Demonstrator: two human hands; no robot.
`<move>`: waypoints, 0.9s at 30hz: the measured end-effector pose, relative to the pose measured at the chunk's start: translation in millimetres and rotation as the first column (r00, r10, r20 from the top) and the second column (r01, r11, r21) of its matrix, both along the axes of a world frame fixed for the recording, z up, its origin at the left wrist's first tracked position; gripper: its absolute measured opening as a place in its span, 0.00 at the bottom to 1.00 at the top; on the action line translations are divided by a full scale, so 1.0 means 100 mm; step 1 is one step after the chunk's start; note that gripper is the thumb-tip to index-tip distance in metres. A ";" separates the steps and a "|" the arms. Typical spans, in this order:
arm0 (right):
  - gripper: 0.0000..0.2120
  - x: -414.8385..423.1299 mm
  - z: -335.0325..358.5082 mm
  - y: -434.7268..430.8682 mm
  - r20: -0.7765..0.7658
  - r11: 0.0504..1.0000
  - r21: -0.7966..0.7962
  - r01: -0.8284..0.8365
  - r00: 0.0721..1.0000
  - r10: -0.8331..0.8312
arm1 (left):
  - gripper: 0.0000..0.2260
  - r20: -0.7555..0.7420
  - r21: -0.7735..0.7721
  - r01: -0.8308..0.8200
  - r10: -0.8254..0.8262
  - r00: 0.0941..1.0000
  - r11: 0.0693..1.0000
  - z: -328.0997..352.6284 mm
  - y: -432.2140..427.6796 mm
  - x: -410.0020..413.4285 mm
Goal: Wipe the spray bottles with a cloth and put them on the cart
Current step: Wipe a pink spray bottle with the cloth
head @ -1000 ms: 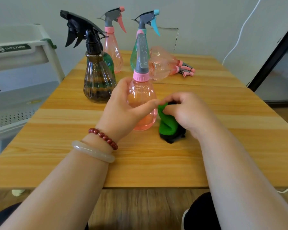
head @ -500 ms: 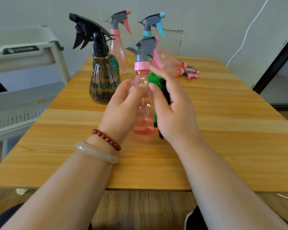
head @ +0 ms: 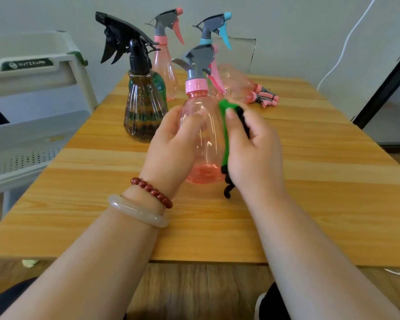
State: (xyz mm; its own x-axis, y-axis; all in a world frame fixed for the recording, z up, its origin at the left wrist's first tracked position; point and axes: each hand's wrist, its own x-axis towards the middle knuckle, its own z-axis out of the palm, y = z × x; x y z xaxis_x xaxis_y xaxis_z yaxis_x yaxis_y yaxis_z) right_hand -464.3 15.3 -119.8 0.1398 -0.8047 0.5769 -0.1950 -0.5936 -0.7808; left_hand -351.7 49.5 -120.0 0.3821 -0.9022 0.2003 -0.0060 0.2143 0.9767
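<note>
At frame centre, over the desk (head: 310,181), the left hand (head: 171,144) grips the pink spray bottle (head: 201,139) upright to steady it while the right hand (head: 254,153) pinches the green cloth (head: 224,135) against the bottle's right side for wiping, both hands busy.

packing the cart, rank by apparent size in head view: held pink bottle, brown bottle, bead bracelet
held pink bottle and brown bottle: look about alike, brown one stands farther back, so unranked
bead bracelet: smallest
</note>
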 end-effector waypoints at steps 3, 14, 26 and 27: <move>0.15 0.08 -0.06 0.14 -0.126 0.954 -0.294 -0.056 0.992 0.019 | 0.06 -0.031 0.026 -0.047 0.048 0.998 0.999 0.00 -0.02 0.02; 0.15 0.03 -0.05 0.13 -0.138 0.968 -0.231 -0.098 0.988 0.068 | 0.09 -0.039 0.035 -0.029 0.031 0.999 0.999 -0.01 -0.02 0.02; 0.07 -0.02 0.06 0.07 0.062 0.931 0.357 -0.078 0.996 0.060 | 0.14 -0.037 0.022 -0.130 0.130 0.991 0.991 -0.01 -0.01 0.00; 0.06 -0.01 0.03 0.05 0.061 0.942 0.335 -0.032 0.998 0.012 | 0.17 -0.016 0.010 -0.095 0.095 0.995 0.995 -0.03 -0.02 0.01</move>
State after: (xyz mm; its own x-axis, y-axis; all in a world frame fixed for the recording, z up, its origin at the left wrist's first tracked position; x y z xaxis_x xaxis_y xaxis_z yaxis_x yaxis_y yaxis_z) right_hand -464.9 20.1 -116.5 0.1342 -0.9501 0.2817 -0.1344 -0.2991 -0.9447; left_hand -351.0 47.9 -123.0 0.4693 -0.8633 0.1854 -0.0103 0.2046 0.9788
